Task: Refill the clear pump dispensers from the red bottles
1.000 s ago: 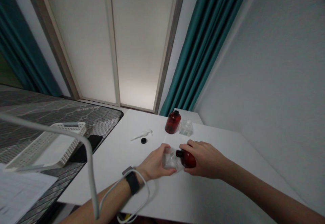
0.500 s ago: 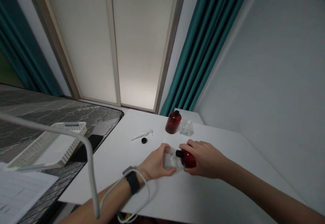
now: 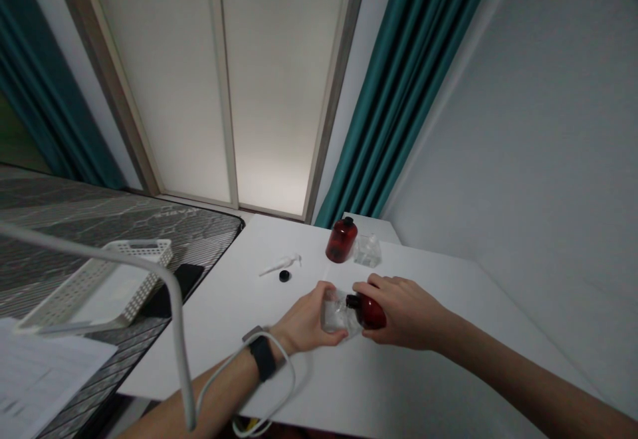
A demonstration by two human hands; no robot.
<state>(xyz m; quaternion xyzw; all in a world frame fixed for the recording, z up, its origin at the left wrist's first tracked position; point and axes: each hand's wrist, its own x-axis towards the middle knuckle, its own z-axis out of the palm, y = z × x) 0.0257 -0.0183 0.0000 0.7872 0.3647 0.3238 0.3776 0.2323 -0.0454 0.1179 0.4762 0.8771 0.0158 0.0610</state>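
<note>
My left hand (image 3: 319, 319) is wrapped round a clear square bottle (image 3: 337, 311) on the white table. In my right hand (image 3: 396, 309) is a dark red bottle (image 3: 372, 313), tipped on its side so that its black neck (image 3: 353, 301) points left over the clear bottle. Whether liquid is flowing between them is too small to tell. Beyond the hands lie a white pump head with its tube (image 3: 282, 264) and a round black cap (image 3: 284, 275). A second red bottle (image 3: 341, 240) stands upright farther back, beside another clear square bottle (image 3: 367, 251).
A white perforated basket (image 3: 100, 286) rests on a grey patterned surface to the left, near a black flat object (image 3: 174, 289) and papers (image 3: 50, 372). A pale cable (image 3: 174, 306) hangs in the foreground. The wall (image 3: 548, 160) borders the table's right side.
Both hands keep their hold, with the red bottle still tipped over the clear one. The whole view has shifted very slightly.
</note>
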